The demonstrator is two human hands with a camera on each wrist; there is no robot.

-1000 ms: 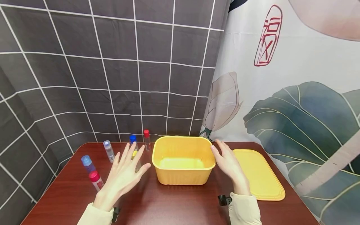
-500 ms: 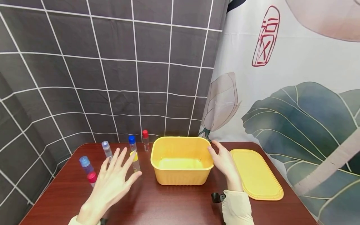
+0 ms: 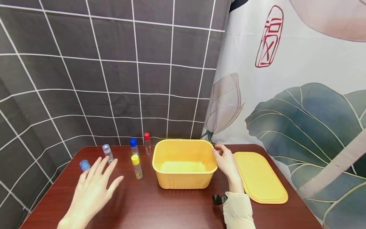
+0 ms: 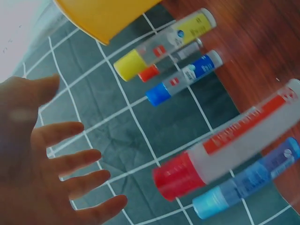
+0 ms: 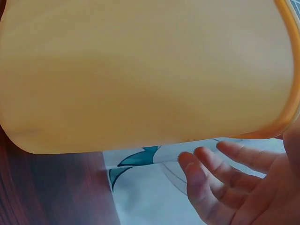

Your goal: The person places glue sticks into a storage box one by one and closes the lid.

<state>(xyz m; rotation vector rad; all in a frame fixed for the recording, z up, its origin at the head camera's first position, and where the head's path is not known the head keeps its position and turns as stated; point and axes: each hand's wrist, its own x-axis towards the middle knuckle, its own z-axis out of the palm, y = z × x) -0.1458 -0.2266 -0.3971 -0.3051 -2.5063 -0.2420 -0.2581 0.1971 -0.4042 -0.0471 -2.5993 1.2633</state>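
My left hand [image 3: 92, 187] hovers over the left of the table, fingers spread, holding nothing. In the left wrist view a red-capped liquid glue bottle [image 4: 225, 140] and a blue-capped bottle [image 4: 248, 178] lie beyond its fingertips; the hand hides the red-capped one in the head view. My right hand [image 3: 227, 162] is at the right end of a yellow plastic box [image 3: 186, 180], thumb by the rim, fingers loosely bent outside the wall. Farther back stand a clear-capped bottle [image 3: 108, 153] and smaller bottles with yellow [image 3: 137, 167], blue [image 3: 134, 147] and red [image 3: 147, 143] caps.
A flat yellow lid [image 3: 261, 178] lies right of the box on the dark red-brown table [image 3: 171, 210]. A grey grid curtain [image 3: 114, 76] hangs behind and to the left, and a leaf-printed white curtain [image 3: 248, 47] hangs on the right.
My left hand has moved left and toward me, uncovering the yellow- and blue-capped bottles and covering the red-capped one at the left. The right hand stays by the box's right rim.
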